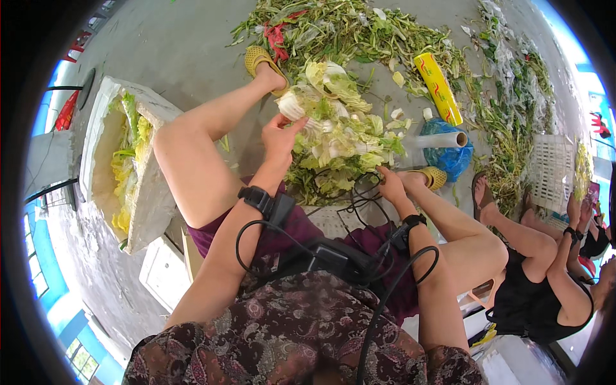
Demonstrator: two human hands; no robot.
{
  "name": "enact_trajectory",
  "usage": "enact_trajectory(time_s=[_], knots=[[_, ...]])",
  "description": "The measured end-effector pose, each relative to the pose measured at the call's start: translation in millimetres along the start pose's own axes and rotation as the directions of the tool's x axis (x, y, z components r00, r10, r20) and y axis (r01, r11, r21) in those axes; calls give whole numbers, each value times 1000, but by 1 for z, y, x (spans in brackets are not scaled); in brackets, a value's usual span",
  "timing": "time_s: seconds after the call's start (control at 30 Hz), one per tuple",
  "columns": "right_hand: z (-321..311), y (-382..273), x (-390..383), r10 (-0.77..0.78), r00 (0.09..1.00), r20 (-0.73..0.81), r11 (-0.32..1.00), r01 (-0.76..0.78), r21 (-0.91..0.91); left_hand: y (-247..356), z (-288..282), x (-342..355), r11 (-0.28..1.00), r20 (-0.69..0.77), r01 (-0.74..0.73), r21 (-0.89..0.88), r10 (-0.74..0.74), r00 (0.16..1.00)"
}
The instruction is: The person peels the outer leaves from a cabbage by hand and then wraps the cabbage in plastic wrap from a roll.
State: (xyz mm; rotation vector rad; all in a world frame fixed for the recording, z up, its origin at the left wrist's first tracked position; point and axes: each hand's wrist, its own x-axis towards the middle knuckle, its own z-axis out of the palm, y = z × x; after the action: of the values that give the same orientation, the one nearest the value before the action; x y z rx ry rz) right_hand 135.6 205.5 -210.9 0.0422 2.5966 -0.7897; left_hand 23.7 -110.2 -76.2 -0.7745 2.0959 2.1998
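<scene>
Between my knees is a heap of loose napa cabbage leaves (340, 138), pale green with white ribs. My left hand (280, 136) is closed, thumb and fingers pinching a white-ribbed cabbage leaf (292, 106) at the heap's left side. At the lower right edge of the heap, my right hand (390, 185) has its fingers bent against the leaves, close to some dark cables. Whether it grips anything is hidden. Part of a white plastic crate (328, 221) shows beneath the leaves.
A foam box (144, 212) with yellow-green leaves stands left. To the right lie a yellow box (439, 88), a film roll (439, 140) and a blue plastic bag (449, 163). Leaf scraps (366, 32) cover the floor ahead. A co-worker (542, 282) sits right, near a white crate (552, 170).
</scene>
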Motion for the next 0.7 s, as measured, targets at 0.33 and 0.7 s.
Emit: enact_trajectory(time_s=[0.33, 0.7], knots=[[-18, -30, -19, 29, 867, 498, 989, 47, -139, -12, -23, 10, 999, -199, -23, -25, 17, 980], [-4, -17, -46, 162, 643, 748, 946, -316, 67, -9, -20, 5, 999, -160, 44, -11, -45, 986]])
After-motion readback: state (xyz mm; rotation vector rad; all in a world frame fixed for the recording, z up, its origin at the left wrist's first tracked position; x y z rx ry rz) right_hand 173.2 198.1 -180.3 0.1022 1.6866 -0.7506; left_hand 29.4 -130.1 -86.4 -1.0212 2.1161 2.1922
